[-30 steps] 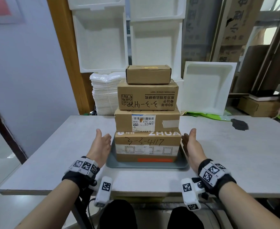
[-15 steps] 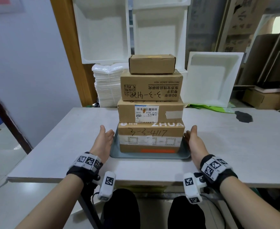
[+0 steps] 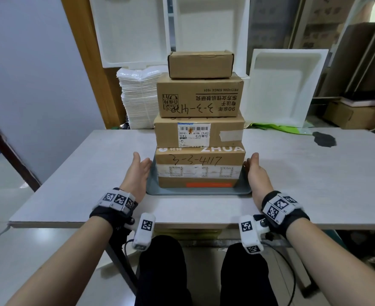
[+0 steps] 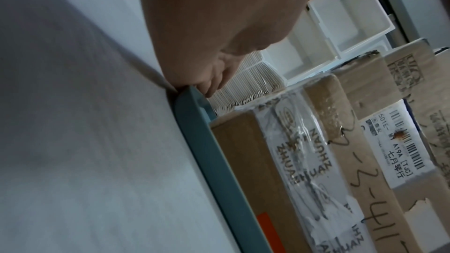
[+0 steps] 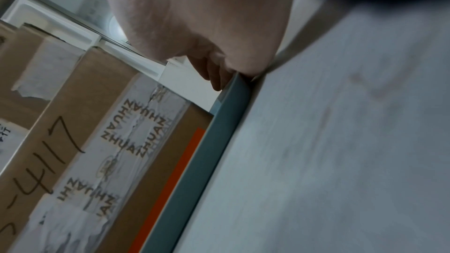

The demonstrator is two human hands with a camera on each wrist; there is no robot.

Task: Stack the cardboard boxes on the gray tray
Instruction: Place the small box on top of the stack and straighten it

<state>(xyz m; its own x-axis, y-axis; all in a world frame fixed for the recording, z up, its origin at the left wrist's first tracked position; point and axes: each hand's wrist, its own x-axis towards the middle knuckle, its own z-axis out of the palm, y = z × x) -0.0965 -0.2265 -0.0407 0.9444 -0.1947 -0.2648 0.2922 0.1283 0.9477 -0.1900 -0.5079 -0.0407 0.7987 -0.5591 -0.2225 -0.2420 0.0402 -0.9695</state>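
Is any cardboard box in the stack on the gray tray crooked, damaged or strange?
Nothing serious. The four-box stack stands straight on the gray tray. Only the printed second box from the top is upside down, and the bottom box's white tape is wrinkled and torn.

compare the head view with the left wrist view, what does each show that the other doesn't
Only the head view shows the whole stack up to the top box, the right hand at the tray's right side, and the dark patch on the table.

Only the left wrist view shows, close up, the left hand's fingers meeting the tray's rim.

Both show the left hand, the tray, the bottom box marked 3-3-417, the labelled box and the stack of white sheets.
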